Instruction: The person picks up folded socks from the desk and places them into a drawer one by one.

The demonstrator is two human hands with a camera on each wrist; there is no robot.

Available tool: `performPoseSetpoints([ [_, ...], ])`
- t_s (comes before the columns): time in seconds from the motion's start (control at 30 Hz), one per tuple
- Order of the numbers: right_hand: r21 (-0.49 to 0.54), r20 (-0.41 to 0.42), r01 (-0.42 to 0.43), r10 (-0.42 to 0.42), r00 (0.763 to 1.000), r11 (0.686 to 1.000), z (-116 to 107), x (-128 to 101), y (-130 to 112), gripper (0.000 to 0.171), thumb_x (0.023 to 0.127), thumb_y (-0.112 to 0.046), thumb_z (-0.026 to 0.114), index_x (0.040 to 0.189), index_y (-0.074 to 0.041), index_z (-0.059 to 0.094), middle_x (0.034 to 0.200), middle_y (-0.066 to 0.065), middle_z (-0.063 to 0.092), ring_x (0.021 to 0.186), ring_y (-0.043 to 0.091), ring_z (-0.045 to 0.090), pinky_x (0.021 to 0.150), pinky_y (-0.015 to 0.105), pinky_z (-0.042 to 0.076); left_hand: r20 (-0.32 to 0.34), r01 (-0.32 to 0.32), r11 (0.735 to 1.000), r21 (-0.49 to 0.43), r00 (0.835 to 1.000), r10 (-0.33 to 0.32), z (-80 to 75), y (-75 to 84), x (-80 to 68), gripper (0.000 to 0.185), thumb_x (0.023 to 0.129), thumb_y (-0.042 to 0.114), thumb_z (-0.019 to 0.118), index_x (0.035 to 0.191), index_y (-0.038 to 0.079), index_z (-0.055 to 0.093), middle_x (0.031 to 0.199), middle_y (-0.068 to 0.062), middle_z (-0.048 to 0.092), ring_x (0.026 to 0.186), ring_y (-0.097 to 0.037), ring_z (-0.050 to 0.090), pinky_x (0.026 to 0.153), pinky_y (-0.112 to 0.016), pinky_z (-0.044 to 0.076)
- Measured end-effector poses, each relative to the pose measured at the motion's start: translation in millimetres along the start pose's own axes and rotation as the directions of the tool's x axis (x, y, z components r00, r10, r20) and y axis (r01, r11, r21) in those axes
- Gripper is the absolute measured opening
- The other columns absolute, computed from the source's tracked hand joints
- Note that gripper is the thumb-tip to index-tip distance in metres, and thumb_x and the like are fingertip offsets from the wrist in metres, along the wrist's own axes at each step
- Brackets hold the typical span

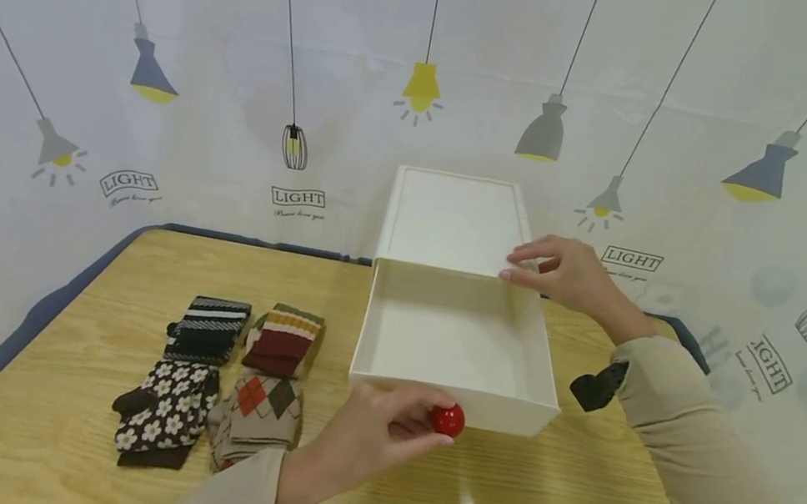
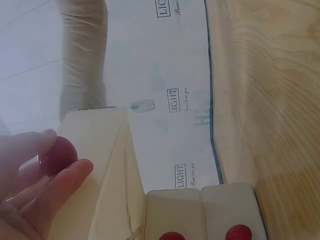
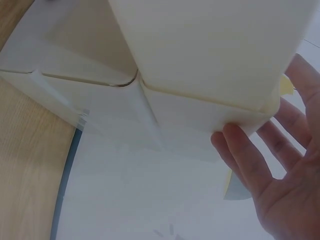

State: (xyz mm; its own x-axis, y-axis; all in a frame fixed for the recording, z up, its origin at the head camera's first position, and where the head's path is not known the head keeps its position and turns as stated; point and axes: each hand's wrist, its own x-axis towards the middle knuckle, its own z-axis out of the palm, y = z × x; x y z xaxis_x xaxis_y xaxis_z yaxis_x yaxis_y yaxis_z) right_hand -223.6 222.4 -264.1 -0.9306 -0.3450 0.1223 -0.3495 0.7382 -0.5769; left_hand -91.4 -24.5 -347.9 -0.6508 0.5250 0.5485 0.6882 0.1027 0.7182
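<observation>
A white drawer cabinet [image 1: 453,220] stands at the back of the table, its top drawer [image 1: 462,326] pulled out toward me and bare inside. On the drawer's front is a round red knob [image 1: 447,419], which my left hand [image 1: 361,440] pinches between thumb and fingers; the left wrist view shows this grip too. My right hand [image 1: 570,274] touches the cabinet's right front corner near the top, its fingertips along the edge and its fingers fairly straight. In the right wrist view these fingers [image 3: 245,155] rest against the white cabinet.
Two lower drawer fronts with red knobs [image 2: 238,233] show in the left wrist view. To the left lie folded socks: black striped [image 1: 207,330], maroon striped [image 1: 284,342], flowered [image 1: 168,412] and argyle [image 1: 266,412]. A cloth printed with lamps [image 1: 347,94] hangs behind the table.
</observation>
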Motion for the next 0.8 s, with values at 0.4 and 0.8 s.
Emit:
performPoseSetpoints([
  [0.4,0.004,-0.019,-0.023,0.023,1.0,1.0,1,0,0,0.043,0.078,-0.037,0.066,0.107,-0.006,0.064,0.118,0.013,0.053,0.096,0.033,0.055,0.074,0.04,0.05,0.019,-0.009,1.0,0.002,1.0,0.009,0.4,-1.4,-5.7,0.025,0.081,0.007,0.064,0.105,0.003,0.06,0.097,-0.011,0.065,0.075,-0.004,0.062,0.062,-0.013,0.049],
  [0.8,0.013,-0.019,-0.023,0.023,1.0,1.0,4,-1,3,0.043,0.079,-0.039,0.065,0.108,-0.007,0.063,0.119,0.012,0.053,0.099,0.031,0.053,0.076,0.039,0.049,0.119,0.147,0.987,-0.071,0.983,-0.138,-37.1,10.6,-21.8,0.027,0.086,0.019,0.058,0.109,0.006,0.063,0.104,-0.004,0.064,0.083,-0.007,0.062,0.07,-0.022,0.05],
])
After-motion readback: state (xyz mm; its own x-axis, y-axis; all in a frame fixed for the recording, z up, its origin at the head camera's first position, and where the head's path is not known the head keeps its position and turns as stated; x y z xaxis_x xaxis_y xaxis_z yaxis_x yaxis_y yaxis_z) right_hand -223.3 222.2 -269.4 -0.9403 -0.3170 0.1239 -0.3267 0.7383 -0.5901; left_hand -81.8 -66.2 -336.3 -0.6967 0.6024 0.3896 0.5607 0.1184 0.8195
